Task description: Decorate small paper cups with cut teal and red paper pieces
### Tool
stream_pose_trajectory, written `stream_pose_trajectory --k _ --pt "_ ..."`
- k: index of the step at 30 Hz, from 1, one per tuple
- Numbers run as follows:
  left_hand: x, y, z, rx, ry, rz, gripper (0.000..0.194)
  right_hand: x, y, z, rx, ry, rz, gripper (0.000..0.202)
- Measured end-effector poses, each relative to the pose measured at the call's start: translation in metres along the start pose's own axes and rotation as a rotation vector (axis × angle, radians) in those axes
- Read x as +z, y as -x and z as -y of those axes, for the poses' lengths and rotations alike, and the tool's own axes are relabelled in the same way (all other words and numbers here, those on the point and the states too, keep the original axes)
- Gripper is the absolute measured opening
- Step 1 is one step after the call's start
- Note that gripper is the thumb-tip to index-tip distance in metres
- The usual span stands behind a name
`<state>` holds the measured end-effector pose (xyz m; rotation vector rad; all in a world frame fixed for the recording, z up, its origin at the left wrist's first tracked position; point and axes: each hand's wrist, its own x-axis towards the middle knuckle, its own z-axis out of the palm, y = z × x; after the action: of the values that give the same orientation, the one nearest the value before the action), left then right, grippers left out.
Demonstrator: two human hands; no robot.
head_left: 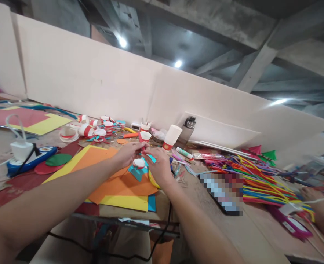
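Observation:
Over the orange paper [123,183], my left hand [127,153] and my right hand [159,163] meet with their fingertips pinched together. Between them is something small and reddish, too blurred to name. A piece of light-blue paper [151,158] shows by the right fingers. Just below the hands, a small white paper cup piece [139,163] sits on cut blue paper [138,173]. Right behind my fingertips stands a red and white paper cup [145,136]. A yellow round thing [153,180] lies partly hidden under my right hand.
Several decorated cups [99,135] cluster back left. A tall cup stack [173,136], a dark bottle [188,128] and a glue stick [184,153] stand or lie behind. Colourful pipe cleaners [263,179], a phone [219,194] and another person's arm [320,209] are right; a power strip [31,158] is left.

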<state>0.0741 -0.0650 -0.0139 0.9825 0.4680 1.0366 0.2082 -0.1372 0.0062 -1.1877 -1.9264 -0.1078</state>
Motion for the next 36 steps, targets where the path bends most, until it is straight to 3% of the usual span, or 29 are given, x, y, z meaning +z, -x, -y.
stream_pose_trajectory --k 7,11,17,23,30,36 --pt "-0.002 -0.004 -0.004 -0.015 0.010 -0.096 0.018 0.004 0.006 -0.001 0.094 -0.182 0.003 0.015" --pt "0.000 -0.005 0.004 0.018 -0.056 -0.137 0.026 0.007 0.007 -0.002 0.175 -0.316 0.001 0.019" --pt "0.004 -0.002 0.018 0.075 -0.224 -0.016 0.042 0.009 0.004 -0.004 0.364 -0.548 -0.009 0.020" --pt "0.006 0.001 0.019 0.120 -0.262 0.029 0.042 0.008 0.001 -0.002 0.465 -0.622 -0.066 0.015" --pt "0.009 0.003 0.020 0.134 -0.224 0.030 0.044 0.005 -0.001 -0.003 0.523 -0.652 -0.113 0.018" --pt "0.010 0.008 0.014 0.148 -0.418 0.078 0.035 0.010 0.002 -0.008 0.486 -0.595 -0.098 0.019"
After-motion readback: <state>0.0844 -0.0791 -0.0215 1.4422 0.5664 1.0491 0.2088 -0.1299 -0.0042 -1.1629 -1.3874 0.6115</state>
